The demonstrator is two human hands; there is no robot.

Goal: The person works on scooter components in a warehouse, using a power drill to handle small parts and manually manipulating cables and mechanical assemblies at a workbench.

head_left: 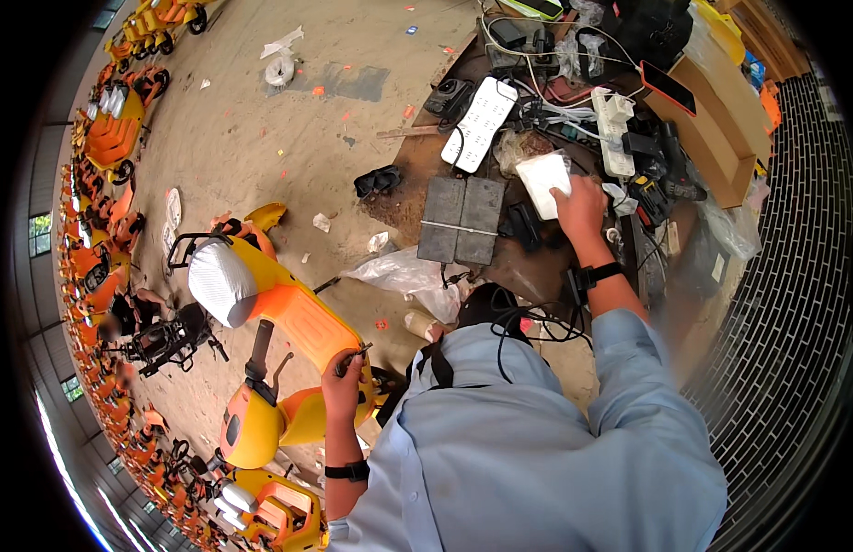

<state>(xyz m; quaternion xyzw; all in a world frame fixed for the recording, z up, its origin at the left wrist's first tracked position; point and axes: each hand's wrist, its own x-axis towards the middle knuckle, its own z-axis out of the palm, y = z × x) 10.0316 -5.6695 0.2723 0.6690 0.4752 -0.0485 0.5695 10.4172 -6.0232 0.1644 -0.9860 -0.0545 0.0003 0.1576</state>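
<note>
Left hand (342, 382) closed on small dark tool, beside orange scooter (288, 368). Right hand (578, 202) gripped white packet (544, 179) on cluttered counter (463, 267), among cables and power strips (480, 122). Risk, judged: lifting packet could snag cables, drag chargers off; tool might scratch scooter body

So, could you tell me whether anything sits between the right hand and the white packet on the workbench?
Nothing visible does: the right hand already rests on the white packet, its fingers on the packet's right edge. The power strips and cables lie beyond it.
</note>
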